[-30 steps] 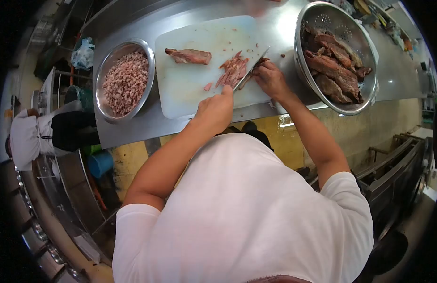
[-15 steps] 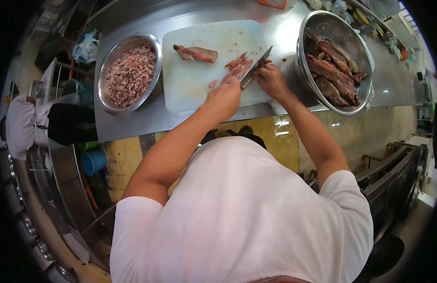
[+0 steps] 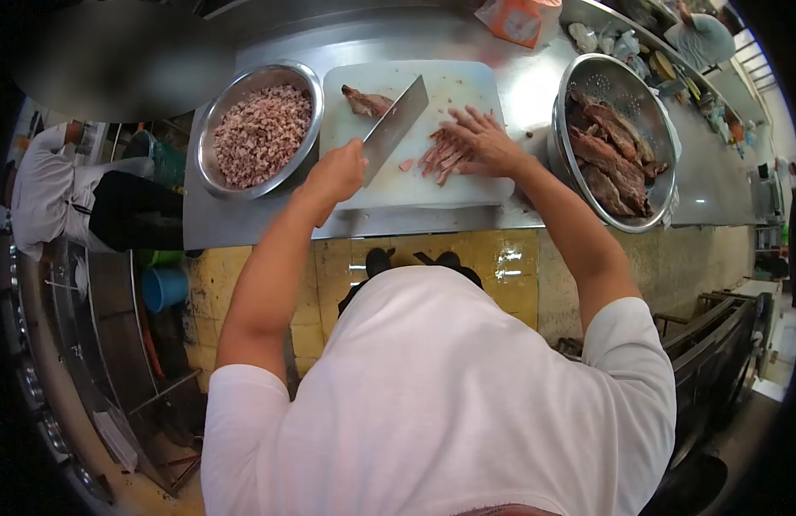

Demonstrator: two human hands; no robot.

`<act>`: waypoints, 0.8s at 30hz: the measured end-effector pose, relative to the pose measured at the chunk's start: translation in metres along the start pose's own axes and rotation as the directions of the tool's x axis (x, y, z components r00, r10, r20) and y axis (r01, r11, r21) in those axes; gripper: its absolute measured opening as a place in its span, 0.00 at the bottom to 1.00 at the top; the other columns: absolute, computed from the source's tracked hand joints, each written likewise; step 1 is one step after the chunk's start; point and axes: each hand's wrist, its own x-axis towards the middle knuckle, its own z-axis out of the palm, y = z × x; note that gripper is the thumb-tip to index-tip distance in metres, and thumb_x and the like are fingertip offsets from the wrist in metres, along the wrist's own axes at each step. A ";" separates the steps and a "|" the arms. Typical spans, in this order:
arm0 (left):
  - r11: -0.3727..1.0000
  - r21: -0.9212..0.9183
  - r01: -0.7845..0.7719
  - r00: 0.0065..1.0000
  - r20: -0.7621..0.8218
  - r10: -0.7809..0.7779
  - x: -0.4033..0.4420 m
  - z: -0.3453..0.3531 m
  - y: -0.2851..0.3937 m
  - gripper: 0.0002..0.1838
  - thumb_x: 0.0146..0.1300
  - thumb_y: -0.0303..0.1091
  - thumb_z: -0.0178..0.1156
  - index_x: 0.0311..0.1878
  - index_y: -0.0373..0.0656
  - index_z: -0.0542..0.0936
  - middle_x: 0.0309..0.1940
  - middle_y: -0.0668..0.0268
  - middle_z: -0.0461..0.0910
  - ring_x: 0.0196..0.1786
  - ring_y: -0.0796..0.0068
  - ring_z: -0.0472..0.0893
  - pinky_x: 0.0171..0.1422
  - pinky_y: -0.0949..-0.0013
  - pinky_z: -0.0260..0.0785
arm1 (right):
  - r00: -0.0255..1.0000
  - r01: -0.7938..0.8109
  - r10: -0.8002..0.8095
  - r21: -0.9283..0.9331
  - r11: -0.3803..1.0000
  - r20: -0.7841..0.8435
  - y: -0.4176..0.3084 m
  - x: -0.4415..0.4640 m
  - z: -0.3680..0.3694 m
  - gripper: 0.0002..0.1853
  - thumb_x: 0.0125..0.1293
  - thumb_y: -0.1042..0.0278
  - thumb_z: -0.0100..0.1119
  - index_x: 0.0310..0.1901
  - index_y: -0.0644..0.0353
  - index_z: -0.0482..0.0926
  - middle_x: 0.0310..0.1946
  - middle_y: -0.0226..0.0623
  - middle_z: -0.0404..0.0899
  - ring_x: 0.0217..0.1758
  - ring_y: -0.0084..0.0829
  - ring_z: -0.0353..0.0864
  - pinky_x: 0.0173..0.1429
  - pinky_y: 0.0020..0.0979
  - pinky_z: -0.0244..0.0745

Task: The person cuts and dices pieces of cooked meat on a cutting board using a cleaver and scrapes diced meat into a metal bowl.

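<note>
My left hand (image 3: 336,176) is wrapped round the handle of a cleaver (image 3: 398,129), its wide blade tilted up over the white cutting board (image 3: 363,193). With fingers spread, my right hand (image 3: 486,142) lies over a heap of cut meat strips (image 3: 439,156) on the board and partly covers them. A larger meat piece (image 3: 366,101) sits near the board's far left, partly behind the blade. Left of the board stands a metal bowl (image 3: 210,176) full of diced meat (image 3: 260,129). On the right, a metal colander (image 3: 578,202) holds several big meat pieces (image 3: 608,159).
Everything rests on a steel table (image 3: 398,34). At the back is an orange-and-white box-like object (image 3: 516,19). Bags and utensils crowd a shelf (image 3: 647,60) at upper right. A person in white (image 3: 49,181) is at the left, near a blue bucket (image 3: 164,288).
The cleaver has lifted off the meat and swung left with my left hand. My right hand has opened from its grip and spread over the strips. The view has shifted slightly.
</note>
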 end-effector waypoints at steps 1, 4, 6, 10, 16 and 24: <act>0.998 -0.053 0.021 1.000 -0.015 -0.022 -0.003 0.002 0.000 0.13 0.76 0.36 0.56 0.50 0.34 0.72 0.43 0.34 0.83 0.51 0.30 0.82 0.55 0.37 0.71 | 0.997 0.052 -0.049 -0.040 0.998 0.062 0.001 0.004 0.006 0.45 0.62 0.38 0.71 0.77 0.50 0.67 0.76 0.44 0.68 0.82 0.53 0.58 0.83 0.59 0.52; 0.991 -0.128 0.033 0.997 -0.059 -0.041 -0.009 0.013 -0.009 0.13 0.76 0.36 0.56 0.51 0.34 0.72 0.43 0.34 0.83 0.51 0.29 0.82 0.55 0.37 0.71 | 0.995 -0.094 0.094 -0.031 0.995 -0.016 -0.014 0.007 0.024 0.46 0.63 0.33 0.67 0.76 0.52 0.68 0.73 0.47 0.69 0.79 0.55 0.62 0.81 0.59 0.54; 0.990 -0.143 0.017 0.996 -0.082 -0.029 -0.011 0.016 -0.012 0.13 0.76 0.36 0.56 0.51 0.34 0.72 0.43 0.33 0.83 0.51 0.29 0.81 0.56 0.36 0.71 | 0.981 -0.194 0.192 -0.044 0.980 -0.039 -0.032 0.005 0.033 0.46 0.62 0.33 0.68 0.75 0.53 0.69 0.72 0.48 0.70 0.77 0.55 0.63 0.80 0.58 0.55; 0.981 -0.183 0.058 0.994 -0.078 -0.074 -0.013 0.019 -0.015 0.15 0.75 0.38 0.57 0.51 0.34 0.71 0.45 0.33 0.82 0.53 0.29 0.81 0.57 0.39 0.71 | 0.937 -0.335 0.330 -0.026 0.942 -0.120 -0.070 0.012 0.021 0.49 0.58 0.29 0.69 0.72 0.56 0.70 0.70 0.51 0.71 0.75 0.57 0.64 0.78 0.62 0.53; 0.978 -0.209 0.017 0.993 -0.112 -0.041 -0.012 0.019 -0.016 0.16 0.75 0.38 0.58 0.51 0.33 0.73 0.47 0.32 0.82 0.55 0.28 0.80 0.58 0.39 0.72 | 0.898 -0.436 0.440 -0.119 0.892 0.015 -0.115 0.048 0.027 0.62 0.55 0.17 0.64 0.81 0.56 0.61 0.82 0.58 0.55 0.86 0.65 0.45 0.83 0.70 0.37; 0.937 -0.349 -0.026 0.998 -0.058 0.006 -0.001 0.028 -0.040 0.13 0.75 0.33 0.57 0.49 0.31 0.70 0.33 0.41 0.82 0.29 0.44 0.85 0.31 0.49 0.75 | 0.970 -0.233 0.230 0.037 0.972 0.081 -0.056 0.031 0.028 0.53 0.55 0.36 0.75 0.74 0.64 0.68 0.73 0.52 0.70 0.78 0.57 0.65 0.81 0.55 0.56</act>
